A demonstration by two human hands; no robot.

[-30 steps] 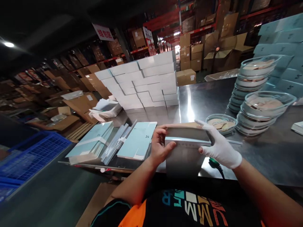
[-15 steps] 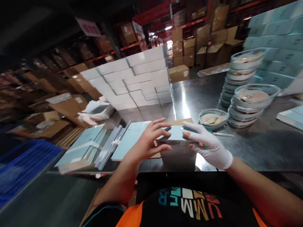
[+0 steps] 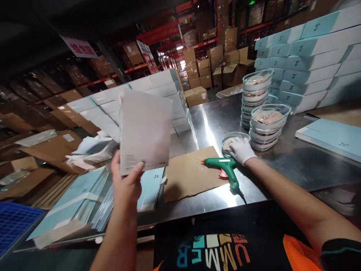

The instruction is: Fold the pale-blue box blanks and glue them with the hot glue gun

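The left hand [image 3: 126, 186] holds a flat white box [image 3: 144, 131] up above the counter's [image 3: 282, 165] left end, thumb on its near face and fingers [image 3: 115, 162] behind the lower left edge. The box is tilted and blurred; a few lines of small print sit near its lower left corner, too smeared to read.

The right hand [image 3: 240, 149], in a white glove, rests on the rim of a single clear dish [image 3: 232, 140] on the counter. Its fingers are curled over the dish edge, but whether they grip it or only touch it cannot be told. Just beside the hand lies a green glue gun [image 3: 224, 166], nozzle pointing left over a sheet of brown card [image 3: 188, 175], its cord running off toward the person.

Behind the dish stand two stacks of clear dishes [image 3: 261, 109] with tan contents. Pale blue boxes [image 3: 307, 60] are piled at the right, each with a small dark mark that may be a logo. A flat blue box [image 3: 332, 137] lies at the far right, cut off by the frame. White boxes [image 3: 158, 90] are stacked behind the raised one, partly hidden by it. Flat blue sleeves [image 3: 84, 192] lie at the left end.

The shirt [image 3: 214, 252] reads "UMMER" in coloured letters, seen upside down, the start hidden. A hanging sign [image 3: 79, 47] carries red characters, not legible.
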